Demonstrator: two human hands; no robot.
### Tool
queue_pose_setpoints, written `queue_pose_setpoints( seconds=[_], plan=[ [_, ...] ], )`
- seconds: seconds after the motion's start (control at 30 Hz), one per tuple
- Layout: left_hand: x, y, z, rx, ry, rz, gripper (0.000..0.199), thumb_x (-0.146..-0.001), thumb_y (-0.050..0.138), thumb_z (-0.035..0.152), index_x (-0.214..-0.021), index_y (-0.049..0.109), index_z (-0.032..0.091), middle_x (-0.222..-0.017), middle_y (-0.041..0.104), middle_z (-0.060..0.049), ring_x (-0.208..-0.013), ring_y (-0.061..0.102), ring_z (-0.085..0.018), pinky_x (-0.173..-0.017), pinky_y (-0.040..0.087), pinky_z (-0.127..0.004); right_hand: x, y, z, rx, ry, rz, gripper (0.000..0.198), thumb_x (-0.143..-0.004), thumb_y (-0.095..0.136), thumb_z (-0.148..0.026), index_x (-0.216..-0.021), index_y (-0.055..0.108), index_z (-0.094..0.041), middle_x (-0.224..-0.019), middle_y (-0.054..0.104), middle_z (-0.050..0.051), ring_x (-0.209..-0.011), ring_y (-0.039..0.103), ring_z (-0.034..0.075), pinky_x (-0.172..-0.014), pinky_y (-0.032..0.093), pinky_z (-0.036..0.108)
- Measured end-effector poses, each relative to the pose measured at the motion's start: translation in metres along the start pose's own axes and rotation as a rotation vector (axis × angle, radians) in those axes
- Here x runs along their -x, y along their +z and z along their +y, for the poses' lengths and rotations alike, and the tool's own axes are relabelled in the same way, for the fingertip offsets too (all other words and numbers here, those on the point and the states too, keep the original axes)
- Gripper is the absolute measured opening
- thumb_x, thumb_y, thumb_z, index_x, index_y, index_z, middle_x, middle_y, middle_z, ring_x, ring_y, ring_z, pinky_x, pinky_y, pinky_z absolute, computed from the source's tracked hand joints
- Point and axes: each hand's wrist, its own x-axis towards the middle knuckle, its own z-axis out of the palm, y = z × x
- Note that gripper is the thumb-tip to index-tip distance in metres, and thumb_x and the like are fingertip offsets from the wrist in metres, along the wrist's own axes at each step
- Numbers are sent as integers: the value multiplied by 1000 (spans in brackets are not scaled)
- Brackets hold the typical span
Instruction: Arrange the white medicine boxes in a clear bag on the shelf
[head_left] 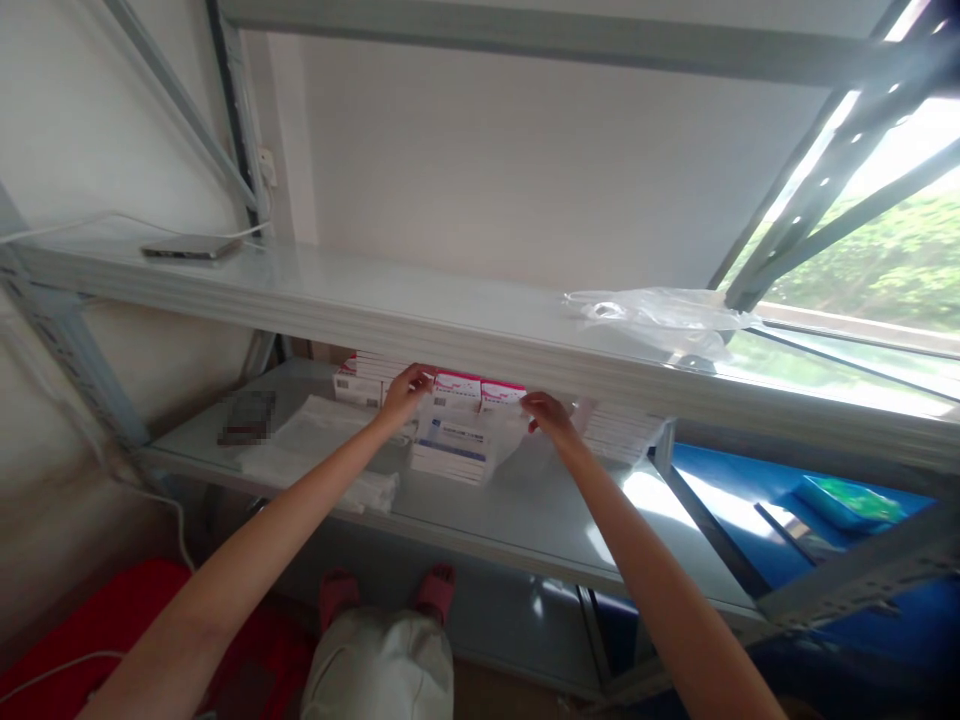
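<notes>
A clear plastic bag (511, 442) is spread between my hands on the lower shelf, around a stack of white boxes with blue print (450, 450). My left hand (407, 390) pinches the bag's edge at its upper left, fingers closed. On the other side, my right hand (551, 416) has its fingers closed on the upper right edge. Just behind stand white boxes with pink tops (457, 390), partly under the upper shelf's beam. More white boxes (360, 385) are stacked left of my left hand.
Folded plastic bags (315, 450) lie on the lower shelf at left, beside a dark blurred object (247, 417). Wrapped boxes (619, 432) stand at right. The upper shelf (375, 280) overhangs, bearing a flat device (191, 247) with a cable and a crumpled plastic bag (652, 308).
</notes>
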Motion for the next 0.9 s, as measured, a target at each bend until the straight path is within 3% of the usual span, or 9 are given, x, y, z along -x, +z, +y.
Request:
queue_pose_setpoints(
  seconds=[0.1,0.17,0.23,0.3,0.4,0.53,0.73,0.83,0.9],
  plan=[
    [14,-14,-10,75,-48,2,21,-80,52,30,-97,58,20,-74,59,1,-67,53,-13,-64,43,-22,24,17,-8,83,-167,297,36,-85,45,-29,-118,50,-16,-113,61,15,-86,63,22,-75,49,35],
    [23,-27,-26,118,-89,82,28,-82,46,30,-107,54,21,-83,61,0,-70,55,-12,-66,44,-22,44,31,-20,142,-348,385,35,-87,42,-26,-120,49,-16,-115,59,16,-100,59,25,-86,46,38],
    [31,-38,-46,111,-112,122,32,-78,48,27,-109,53,21,-93,63,-3,-76,57,-13,-71,46,-24,59,48,-33,239,-562,260,30,-89,38,-19,-114,54,-17,-109,61,12,-103,57,24,-92,42,37],
    [38,-44,-67,35,-158,33,32,-72,54,25,-103,56,20,-97,64,-5,-81,59,-15,-76,46,-26,63,66,-40,385,-655,5,29,-89,36,-13,-102,60,-18,-102,64,10,-98,58,21,-90,42,34],
    [47,-41,-92,-103,-254,-265,32,-63,67,26,-94,63,19,-96,67,-7,-84,61,-19,-77,46,-29,47,93,-35,604,-524,-287,27,-88,38,-9,-91,64,-13,-98,66,13,-94,61,22,-84,44,31],
    [56,-22,-105,-263,-246,-497,21,-58,72,26,-77,67,17,-78,68,-3,-74,60,-19,-69,42,-26,18,115,-16,632,-499,-372,19,-85,51,-10,-98,65,-13,-106,67,12,-100,61,20,-85,44,27],
    [60,-16,-109,-357,-227,-514,10,-61,69,24,-60,65,15,-56,58,3,-58,53,-15,-58,34,-22,-7,121,-4,653,-478,-359,32,-90,37,-8,-108,63,-14,-108,68,12,-100,62,19,-84,46,28],
    [63,-21,-112,-350,-205,-489,11,-64,65,24,-56,65,15,-53,58,3,-55,52,-14,-57,33,-22,-15,116,-1,692,-481,-438,27,-83,55,-14,-108,66,-14,-112,68,12,-104,62,22,-88,45,29],
    [64,-23,-112,-339,-198,-478,13,-64,64,23,-53,65,16,-50,57,3,-53,50,-14,-56,32,-22,-19,114,0,712,-496,-489,42,-75,70,-22,-116,64,-18,-123,64,12,-112,59,25,-93,44,31]
  ],
)
